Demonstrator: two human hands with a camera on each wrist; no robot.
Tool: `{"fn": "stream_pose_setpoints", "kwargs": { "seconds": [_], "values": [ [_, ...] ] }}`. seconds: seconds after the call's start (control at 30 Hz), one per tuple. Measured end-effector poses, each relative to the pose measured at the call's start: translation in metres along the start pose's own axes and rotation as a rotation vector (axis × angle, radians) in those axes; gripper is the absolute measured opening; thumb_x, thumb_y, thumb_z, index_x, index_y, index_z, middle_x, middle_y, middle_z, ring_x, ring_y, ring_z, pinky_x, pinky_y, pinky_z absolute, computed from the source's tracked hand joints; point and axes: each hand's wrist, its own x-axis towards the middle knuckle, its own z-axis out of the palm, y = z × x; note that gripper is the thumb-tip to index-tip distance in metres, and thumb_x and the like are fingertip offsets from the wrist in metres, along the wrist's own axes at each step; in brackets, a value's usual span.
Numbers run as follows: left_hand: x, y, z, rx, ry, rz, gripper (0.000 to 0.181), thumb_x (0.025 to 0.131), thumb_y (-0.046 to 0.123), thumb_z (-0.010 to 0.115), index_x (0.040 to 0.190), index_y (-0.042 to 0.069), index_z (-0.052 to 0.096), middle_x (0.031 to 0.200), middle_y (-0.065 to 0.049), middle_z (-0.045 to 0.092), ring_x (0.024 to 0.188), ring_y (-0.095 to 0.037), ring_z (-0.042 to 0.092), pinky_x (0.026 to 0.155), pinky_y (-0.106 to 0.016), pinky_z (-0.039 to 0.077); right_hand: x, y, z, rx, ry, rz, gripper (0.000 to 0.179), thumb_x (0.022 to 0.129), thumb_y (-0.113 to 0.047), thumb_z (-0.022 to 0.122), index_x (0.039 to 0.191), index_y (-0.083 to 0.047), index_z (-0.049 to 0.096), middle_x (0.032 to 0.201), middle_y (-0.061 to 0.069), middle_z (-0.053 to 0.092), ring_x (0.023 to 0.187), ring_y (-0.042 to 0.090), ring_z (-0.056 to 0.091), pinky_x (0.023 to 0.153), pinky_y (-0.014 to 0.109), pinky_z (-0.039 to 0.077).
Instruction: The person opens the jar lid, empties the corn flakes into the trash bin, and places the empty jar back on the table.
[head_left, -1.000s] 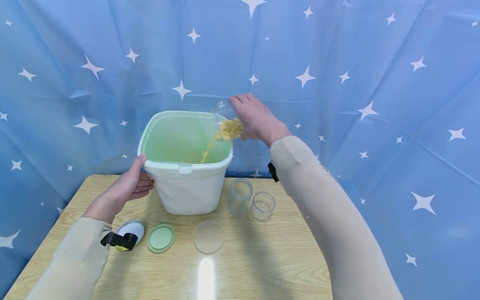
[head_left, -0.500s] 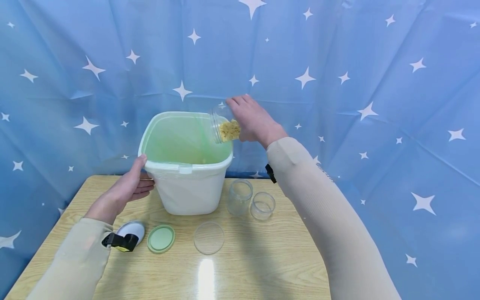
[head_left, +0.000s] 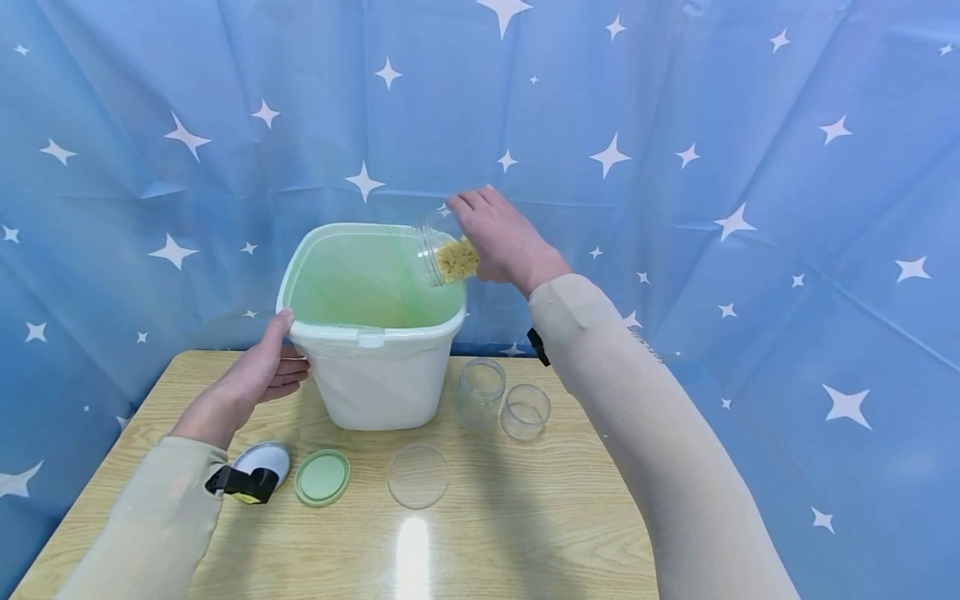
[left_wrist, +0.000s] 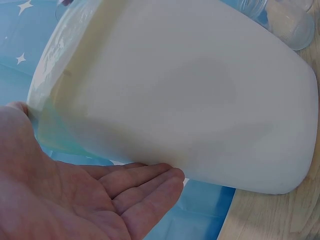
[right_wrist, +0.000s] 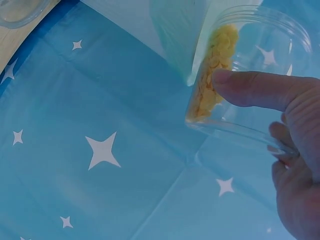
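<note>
A white bin (head_left: 378, 383) with a pale green bag liner (head_left: 352, 271) stands tilted on the table. My left hand (head_left: 251, 375) has its thumb on the bin's rim at the left, with the other fingers straight along the side wall; the left wrist view shows the palm facing the bin. Above the bin's right rim, my right hand (head_left: 510, 242) grips a clear jar (right_wrist: 260, 55) lying nearly on its side, mouth toward the bin. Yellow flakes (head_left: 456, 260) rest along the jar's lower wall. The bin's bottom inside is hidden.
Two clear jars, a taller one (head_left: 480, 396) and a shorter one (head_left: 526, 412), stand right of the bin. In front lie a green lid (head_left: 322, 477), a clear lid (head_left: 417, 475) and a whitish lid (head_left: 264, 458) partly behind the left wrist camera. A starry blue curtain (head_left: 675, 100) hangs behind.
A stream of yellow flakes fell from the jar into the bin a second ago; none is falling now. My right hand and the jar have shifted slightly left. The left hand stays put.
</note>
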Motion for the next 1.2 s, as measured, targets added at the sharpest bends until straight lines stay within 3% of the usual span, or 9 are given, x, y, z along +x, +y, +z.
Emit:
{"fn": "stream_pose_setpoints", "kwargs": {
  "seconds": [0.5,1.2],
  "values": [
    [-0.0003,-0.0002,0.0003,-0.006,0.001,-0.002,0.11,0.089,0.078,0.0,0.15,-0.012,0.017,0.152,-0.035,0.027,0.142,-0.045,0.031,0.116,-0.053,0.033,0.0016,-0.0039,0.0014,-0.039,-0.003,-0.031,0.087,0.079,-0.004,0.077,0.151,-0.006,0.029,0.154,0.012,0.036,0.146,0.027,0.029,0.128,0.038,0.009],
    [-0.0005,0.0021,0.0009,-0.009,0.004,-0.013,0.111,0.088,0.079,0.0,0.15,-0.013,0.014,0.152,-0.036,0.026,0.142,-0.046,0.03,0.117,-0.053,0.033,0.0015,-0.002,0.0019,0.025,-0.008,0.011,0.096,0.075,-0.011,0.084,0.152,-0.008,0.027,0.155,0.01,0.034,0.148,0.028,0.025,0.127,0.038,0.012]
  ]
}}
